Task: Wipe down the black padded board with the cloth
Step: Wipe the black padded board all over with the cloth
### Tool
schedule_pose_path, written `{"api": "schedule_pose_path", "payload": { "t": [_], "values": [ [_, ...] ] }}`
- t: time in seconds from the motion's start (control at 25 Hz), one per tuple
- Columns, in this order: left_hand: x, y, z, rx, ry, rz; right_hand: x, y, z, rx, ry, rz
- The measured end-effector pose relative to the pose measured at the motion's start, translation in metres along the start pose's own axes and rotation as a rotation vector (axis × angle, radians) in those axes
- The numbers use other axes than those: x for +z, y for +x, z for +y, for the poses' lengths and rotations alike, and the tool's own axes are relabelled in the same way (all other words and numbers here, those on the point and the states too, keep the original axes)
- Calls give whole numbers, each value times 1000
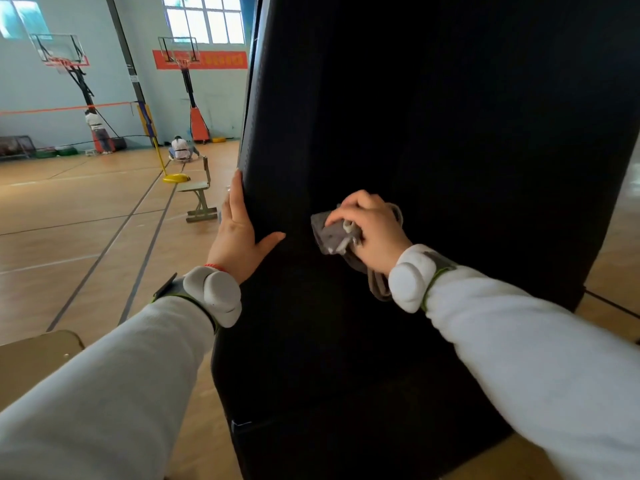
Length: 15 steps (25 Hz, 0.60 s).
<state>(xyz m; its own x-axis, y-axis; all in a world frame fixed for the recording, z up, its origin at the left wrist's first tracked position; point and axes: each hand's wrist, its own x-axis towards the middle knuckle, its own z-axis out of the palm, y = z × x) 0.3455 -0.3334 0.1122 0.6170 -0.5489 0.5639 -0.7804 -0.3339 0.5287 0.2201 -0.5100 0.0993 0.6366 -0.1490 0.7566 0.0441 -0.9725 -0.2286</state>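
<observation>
The right hand (370, 230) grips the soft, limp cloth (332, 233) bunched against the black padded board (450, 133) — probably stiff and heavy; the left hand (239, 226), fingers straight, braces its nine-o'clock edge.

Single view, head-worn, wide-angle. Faces forward and slightly down, close up to the black padded board (433, 133), which fills centre and right. Sleeves (121, 393) enter from the near edge. Left: gym floor (69, 220), basketball hoops (65, 60) far off.
</observation>
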Motion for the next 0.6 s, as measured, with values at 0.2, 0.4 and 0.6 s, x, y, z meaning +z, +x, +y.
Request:
{"api": "schedule_pose_path", "payload": {
  "t": [0.2, 0.4, 0.6],
  "values": [
    [-1, 3, -6, 3, 2, -17, -28, 63, -6, 115, 35, 463],
    [3, 2, -7, 26, 2, 12, 6, 48, -7, 104, -13, 442],
    [5, -1, -3, 51, 12, 47, 33, 2, -6, 89, 20, 297]
  ]
}}
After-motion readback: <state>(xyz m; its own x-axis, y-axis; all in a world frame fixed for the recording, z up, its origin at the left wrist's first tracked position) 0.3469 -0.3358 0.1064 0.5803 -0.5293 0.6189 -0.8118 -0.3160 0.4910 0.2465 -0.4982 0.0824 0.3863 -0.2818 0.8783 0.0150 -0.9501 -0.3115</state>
